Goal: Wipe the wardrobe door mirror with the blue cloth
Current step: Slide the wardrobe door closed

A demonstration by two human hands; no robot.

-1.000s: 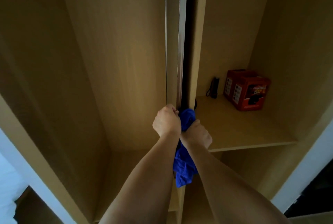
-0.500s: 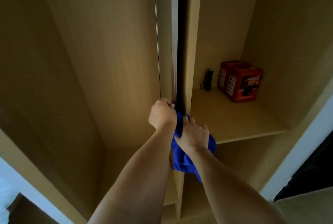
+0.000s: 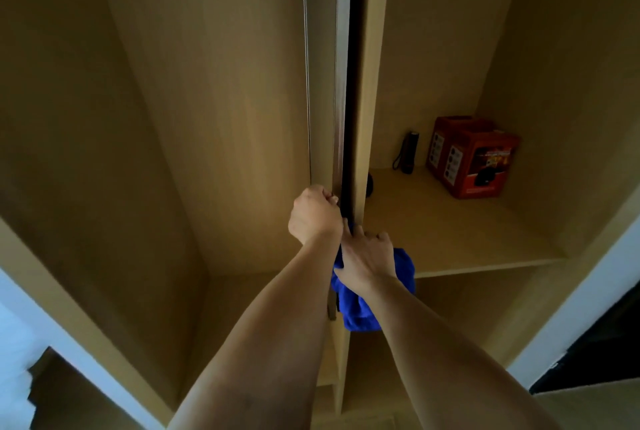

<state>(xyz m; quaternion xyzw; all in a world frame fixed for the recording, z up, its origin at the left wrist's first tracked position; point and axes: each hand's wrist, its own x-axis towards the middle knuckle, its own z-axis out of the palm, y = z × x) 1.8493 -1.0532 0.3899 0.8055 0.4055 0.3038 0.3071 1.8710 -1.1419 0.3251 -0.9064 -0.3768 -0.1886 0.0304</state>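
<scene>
Standing open, wooden wardrobe (image 3: 214,111) shelf (image 3: 450,232) holds red box (image 3: 472,157).

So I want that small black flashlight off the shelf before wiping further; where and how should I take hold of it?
Grip the small black flashlight round the middle of its barrel, coming from the front and slightly above. It stands upright on the light wooden shelf, its front looks unobstructed, and the red cardboard box stands apart to its right. A thin cord loop hangs at its left, so pinch the body, not the cord.
</scene>
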